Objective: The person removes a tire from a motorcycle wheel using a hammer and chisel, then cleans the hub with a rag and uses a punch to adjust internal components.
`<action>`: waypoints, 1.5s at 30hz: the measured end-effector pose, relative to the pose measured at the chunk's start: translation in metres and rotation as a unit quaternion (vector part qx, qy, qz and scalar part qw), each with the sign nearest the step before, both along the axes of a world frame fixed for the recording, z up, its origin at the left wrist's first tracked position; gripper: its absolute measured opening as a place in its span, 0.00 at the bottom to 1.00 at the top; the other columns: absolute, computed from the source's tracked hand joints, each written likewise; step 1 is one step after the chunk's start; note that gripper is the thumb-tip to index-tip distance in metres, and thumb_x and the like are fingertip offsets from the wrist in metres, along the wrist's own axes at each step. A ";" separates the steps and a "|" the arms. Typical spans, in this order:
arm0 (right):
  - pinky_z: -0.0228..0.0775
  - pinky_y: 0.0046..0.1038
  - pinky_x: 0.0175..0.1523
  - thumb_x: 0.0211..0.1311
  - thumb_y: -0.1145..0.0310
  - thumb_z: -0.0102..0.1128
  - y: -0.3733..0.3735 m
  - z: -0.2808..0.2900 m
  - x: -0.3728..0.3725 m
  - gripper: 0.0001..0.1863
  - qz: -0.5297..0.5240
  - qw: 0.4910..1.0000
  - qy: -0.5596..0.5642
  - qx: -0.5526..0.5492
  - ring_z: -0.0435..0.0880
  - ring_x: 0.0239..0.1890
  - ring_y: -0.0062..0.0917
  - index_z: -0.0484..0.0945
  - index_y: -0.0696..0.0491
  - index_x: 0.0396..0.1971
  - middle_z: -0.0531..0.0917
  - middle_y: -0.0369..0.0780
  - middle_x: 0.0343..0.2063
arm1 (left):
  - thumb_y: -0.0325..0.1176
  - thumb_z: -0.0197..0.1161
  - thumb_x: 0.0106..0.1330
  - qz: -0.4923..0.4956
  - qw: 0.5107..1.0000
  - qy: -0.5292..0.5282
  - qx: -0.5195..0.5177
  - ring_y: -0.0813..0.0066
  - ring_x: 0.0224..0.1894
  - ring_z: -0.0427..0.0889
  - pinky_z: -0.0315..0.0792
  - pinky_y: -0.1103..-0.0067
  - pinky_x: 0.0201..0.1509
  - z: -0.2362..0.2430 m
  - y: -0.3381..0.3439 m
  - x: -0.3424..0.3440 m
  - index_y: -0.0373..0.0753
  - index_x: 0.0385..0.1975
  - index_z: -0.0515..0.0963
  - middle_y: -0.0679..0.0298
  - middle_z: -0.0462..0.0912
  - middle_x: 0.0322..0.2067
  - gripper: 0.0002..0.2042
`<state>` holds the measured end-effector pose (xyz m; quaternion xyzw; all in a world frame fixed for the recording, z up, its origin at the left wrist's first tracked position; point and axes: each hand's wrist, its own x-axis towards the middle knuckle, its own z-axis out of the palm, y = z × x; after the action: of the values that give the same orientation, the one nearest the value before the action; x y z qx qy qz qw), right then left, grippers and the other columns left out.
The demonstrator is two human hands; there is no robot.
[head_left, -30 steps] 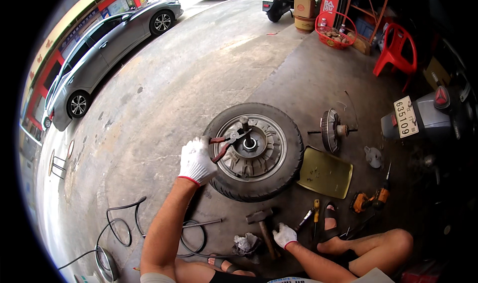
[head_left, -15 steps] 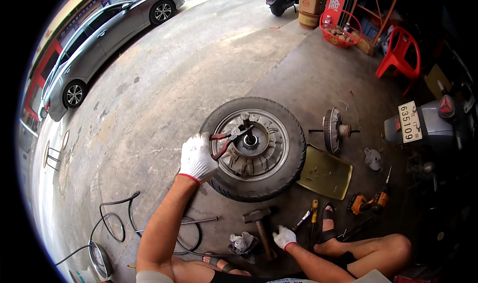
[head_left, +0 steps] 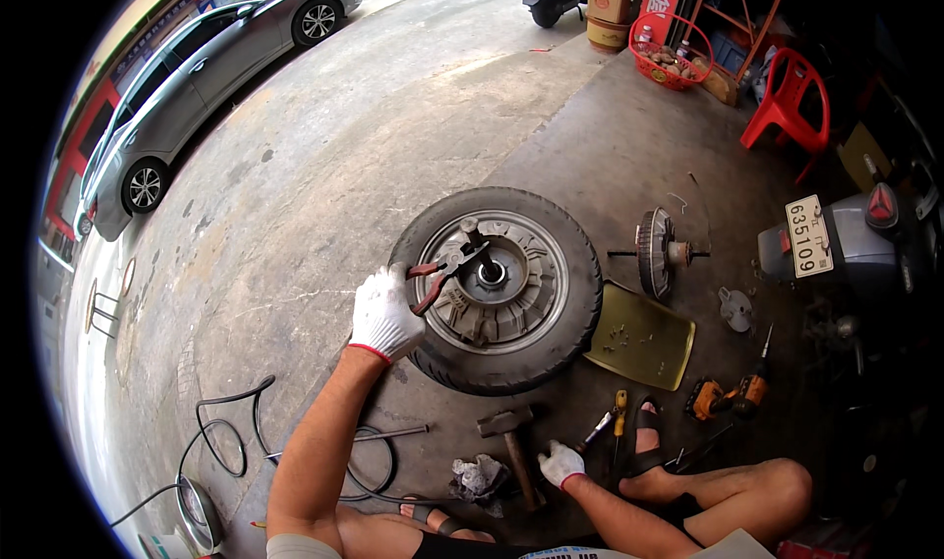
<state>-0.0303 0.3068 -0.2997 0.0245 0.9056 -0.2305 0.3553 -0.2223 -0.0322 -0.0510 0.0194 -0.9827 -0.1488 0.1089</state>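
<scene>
My left hand (head_left: 386,313), in a white knit glove, is closed round the red handles of a pair of pliers (head_left: 425,270). The pliers' jaws clasp a dark metal rod (head_left: 472,235) with a wider top, which stands over the central bore of a wheel hub (head_left: 511,308). The hub belongs to a wheel lying flat, with a black tyre (head_left: 580,308). Gloved too, my right hand (head_left: 562,464) rests low beside the hammer's wooden handle (head_left: 521,470), fingers loosely bent and seemingly holding nothing. The hammer's head (head_left: 504,421) lies near the tyre.
Right of the tyre are a yellowish tray (head_left: 644,338) with small parts, a finned hub part (head_left: 657,254) on an axle and a cordless drill (head_left: 728,400). A yellow-handled screwdriver (head_left: 619,416), crumpled rag (head_left: 479,478) and black hose (head_left: 236,416) lie around me. A parked scooter (head_left: 836,249) stands right.
Little differs. The pliers and rod have shifted very slightly left and up against the hub. My right hand stays by the hammer handle, and the whole view has moved a touch.
</scene>
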 end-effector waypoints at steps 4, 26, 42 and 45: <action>0.73 0.43 0.57 0.61 0.52 0.57 0.001 0.002 -0.001 0.28 -0.008 1.000 -0.001 -0.005 0.81 0.51 0.48 0.76 0.58 0.55 0.83 0.54 0.47 | 0.36 0.65 0.57 -0.009 1.000 0.004 -0.006 0.45 0.44 0.78 0.70 0.60 0.49 0.005 0.002 -0.001 0.34 0.47 0.75 0.45 0.79 0.40 0.20; 0.76 0.31 0.41 0.73 0.63 0.51 -0.031 0.078 -0.053 0.16 -0.208 0.796 -0.311 -0.476 0.84 0.39 0.28 0.79 0.57 0.50 0.85 0.43 0.41 | 0.29 0.60 0.48 -0.025 0.877 -0.345 0.332 0.73 0.39 0.72 0.70 0.77 0.46 0.082 -0.024 0.143 0.35 0.56 0.71 0.63 0.72 0.33 0.29; 0.55 0.27 0.17 0.72 0.59 0.52 -0.081 0.017 -0.024 0.12 -0.321 0.866 -0.207 -0.323 0.64 0.12 0.20 0.76 0.46 0.28 0.69 0.31 0.13 | 0.46 0.57 0.65 0.019 0.815 -0.379 0.438 0.57 0.36 0.81 0.73 0.61 0.43 -0.240 0.014 0.313 0.36 0.46 0.82 0.53 0.85 0.37 0.20; 0.55 0.27 0.16 0.72 0.60 0.52 -0.101 0.036 -0.021 0.12 -0.252 0.902 -0.191 -0.293 0.64 0.12 0.20 0.76 0.47 0.28 0.68 0.31 0.13 | 0.49 0.55 0.66 0.076 0.826 -0.291 0.476 0.55 0.37 0.81 0.73 0.59 0.46 -0.261 0.013 0.328 0.35 0.47 0.82 0.50 0.85 0.40 0.23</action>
<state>-0.0510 0.2059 -0.2636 0.1903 0.6758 -0.5578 0.4427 0.1058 -0.0194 -0.3123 0.1859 -0.7712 -0.5771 -0.1941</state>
